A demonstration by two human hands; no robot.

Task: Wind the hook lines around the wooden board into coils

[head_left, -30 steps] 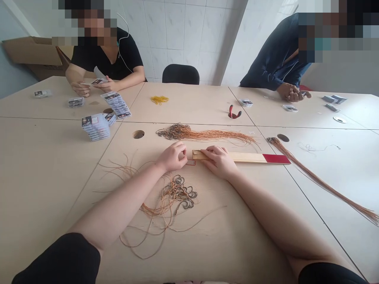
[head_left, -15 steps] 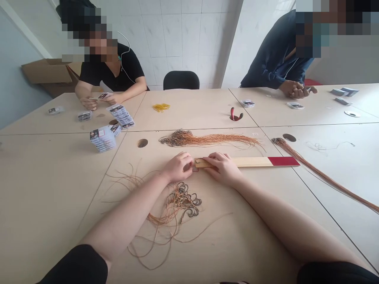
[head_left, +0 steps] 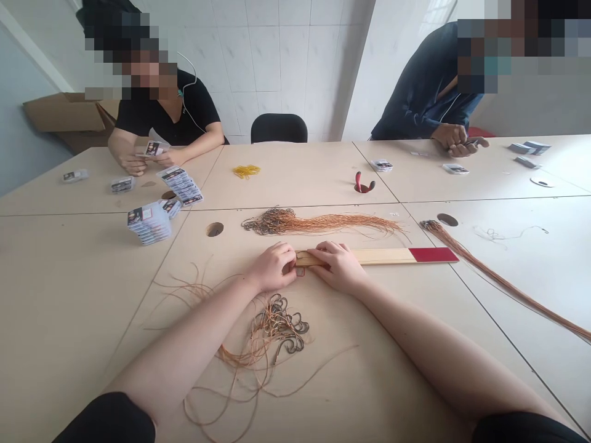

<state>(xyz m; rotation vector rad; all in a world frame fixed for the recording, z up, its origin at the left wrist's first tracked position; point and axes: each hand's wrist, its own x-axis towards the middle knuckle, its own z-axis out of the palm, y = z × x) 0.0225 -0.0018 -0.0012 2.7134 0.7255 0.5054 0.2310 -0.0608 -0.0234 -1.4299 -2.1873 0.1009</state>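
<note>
A narrow wooden board (head_left: pixel 385 256) with a red end (head_left: pixel 434 255) lies crosswise in front of me. My right hand (head_left: pixel 340 266) is closed over its left part, fingers on top and thumb at the near edge. My left hand (head_left: pixel 273 268) is pinched at the board's left tip; what its fingers hold is hidden. A small red loop (head_left: pixel 300 271) shows just below the board between my hands. Nearer me, under my left forearm, spreads a loose tangle of fish hooks (head_left: pixel 292 329) tied to orange-brown lines (head_left: pixel 242 354).
Beyond the board lies a bundle of hooked lines (head_left: pixel 323 223); another bundle (head_left: pixel 498 274) runs off right. Stacked packets (head_left: pixel 148 223), yellow bands (head_left: pixel 247 171) and red-handled pliers (head_left: pixel 359 181) in a table hole lie further off. Two people sit opposite, handling small items.
The view has shifted slightly. My hands stay at the board's left end, the left one a little closer against it. Across the table, the left person's card has tilted upright.
</note>
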